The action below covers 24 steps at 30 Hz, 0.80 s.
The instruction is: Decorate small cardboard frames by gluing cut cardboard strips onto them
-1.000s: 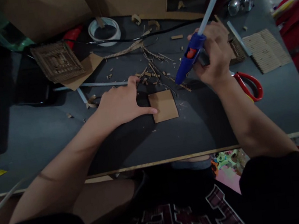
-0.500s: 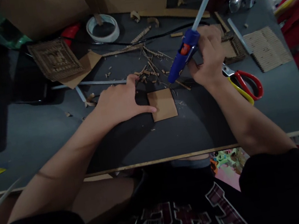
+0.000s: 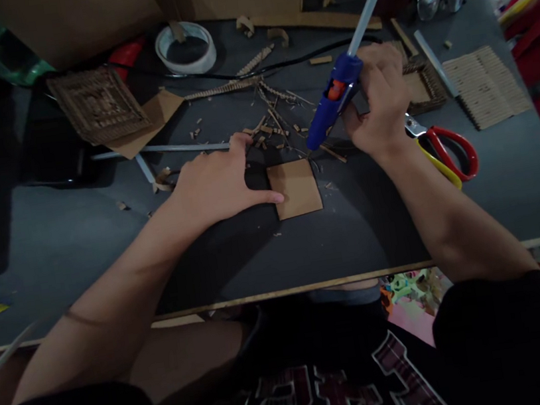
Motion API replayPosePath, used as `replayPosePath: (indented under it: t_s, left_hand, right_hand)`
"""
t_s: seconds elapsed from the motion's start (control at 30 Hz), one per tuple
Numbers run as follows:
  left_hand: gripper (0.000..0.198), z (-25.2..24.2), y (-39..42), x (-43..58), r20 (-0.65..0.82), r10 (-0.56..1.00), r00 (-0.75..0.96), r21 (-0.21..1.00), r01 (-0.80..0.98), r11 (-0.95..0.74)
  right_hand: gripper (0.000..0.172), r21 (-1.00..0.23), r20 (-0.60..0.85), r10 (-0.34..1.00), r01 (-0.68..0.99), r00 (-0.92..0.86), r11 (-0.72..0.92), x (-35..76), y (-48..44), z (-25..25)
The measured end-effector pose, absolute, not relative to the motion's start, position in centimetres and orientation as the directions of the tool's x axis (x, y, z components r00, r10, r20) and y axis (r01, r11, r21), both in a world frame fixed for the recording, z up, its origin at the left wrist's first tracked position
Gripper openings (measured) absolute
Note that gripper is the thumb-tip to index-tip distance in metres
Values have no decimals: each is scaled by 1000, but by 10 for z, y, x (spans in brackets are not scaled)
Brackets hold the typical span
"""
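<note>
My right hand (image 3: 382, 103) is wrapped round a blue hot glue gun (image 3: 330, 110), its nozzle pointing down and left. A pale glue stick (image 3: 368, 11) juts from the gun's back end. The nozzle tip is above the far right corner of a small cardboard square (image 3: 299, 188); whether it touches, I cannot tell. My left hand (image 3: 220, 186) rests on the table with thumb and forefinger spread, the thumb tip lying on the square's left edge. Between the hands, beyond the square, lie cardboard scraps (image 3: 270, 132).
Scissors (image 3: 453, 150) with red and yellow handles lie by my right forearm. Ridged cardboard (image 3: 488, 88) and glasses (image 3: 441, 1) are at the right. A tape roll (image 3: 185, 48), a black cable (image 3: 276, 66) and a layered cardboard square (image 3: 98, 106) lie farther back. The table's front edge (image 3: 283, 292) is near me.
Hardly anything differs. The glue gun and my right hand appear slightly farther right, along with a small shift of the whole view. The left thumb stays on the cardboard square.
</note>
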<state>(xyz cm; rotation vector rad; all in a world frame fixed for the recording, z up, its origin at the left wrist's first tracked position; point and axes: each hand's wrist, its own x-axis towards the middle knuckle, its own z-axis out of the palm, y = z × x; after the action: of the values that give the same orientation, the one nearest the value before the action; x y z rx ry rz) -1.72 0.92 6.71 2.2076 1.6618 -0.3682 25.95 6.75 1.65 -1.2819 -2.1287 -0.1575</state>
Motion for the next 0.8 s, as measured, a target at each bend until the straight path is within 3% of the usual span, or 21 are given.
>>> replayPosePath:
  t_s: [0.3, 0.43, 0.63, 0.8]
  left_hand:
    - [116, 65, 10, -17, -391, 878, 277, 126, 961, -247]
    - [115, 67, 9, -16, -407, 872, 271, 114, 963, -246]
    - [114, 68, 9, -15, -399, 877, 267, 95, 963, -250]
    - [115, 65, 9, -17, -390, 878, 278, 97, 961, -261]
  right_hand:
    - [47, -169, 576, 772, 885, -269, 435, 261, 69, 13]
    - [45, -135, 630, 703, 846, -329, 517, 259, 66, 16]
    - [48, -243, 571, 775, 846, -271, 475, 261, 67, 11]
    - [48, -242, 590, 760, 837, -274, 490, 262, 68, 9]
